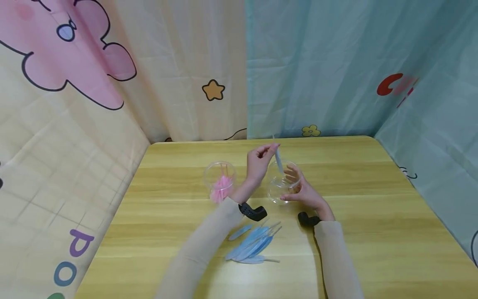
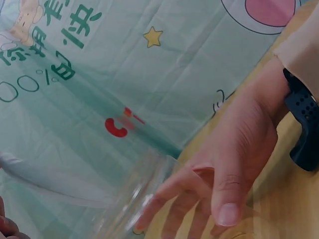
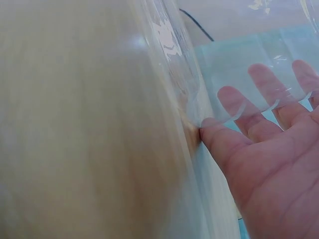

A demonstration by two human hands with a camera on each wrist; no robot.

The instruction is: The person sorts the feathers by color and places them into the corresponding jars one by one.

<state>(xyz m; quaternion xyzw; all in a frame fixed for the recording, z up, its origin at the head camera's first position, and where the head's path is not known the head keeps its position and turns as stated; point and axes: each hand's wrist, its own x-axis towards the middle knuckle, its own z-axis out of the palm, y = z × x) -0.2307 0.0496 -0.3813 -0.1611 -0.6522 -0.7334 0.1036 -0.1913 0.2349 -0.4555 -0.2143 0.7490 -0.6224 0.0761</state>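
My left hand (image 1: 258, 164) pinches a pale blue feather (image 1: 279, 161) by its upper part, and the lower part hangs at the mouth of a clear plastic container (image 1: 274, 192). In the left wrist view the feather (image 2: 60, 184) slants across beside fingertips at the left edge. My right hand (image 1: 304, 193) holds that container from the right, thumb in front and fingers round the far side. Through the clear wall (image 3: 174, 55) in the right wrist view, the fingers of the right hand (image 3: 274, 159) show.
Left of my hands stands another clear container (image 1: 208, 179) with pink feathers (image 1: 222, 187) in it. Several blue feathers (image 1: 251, 245) lie in a loose pile on the wooden table (image 1: 373, 232), between my forearms. Printed curtains (image 1: 179, 74) hang behind the table.
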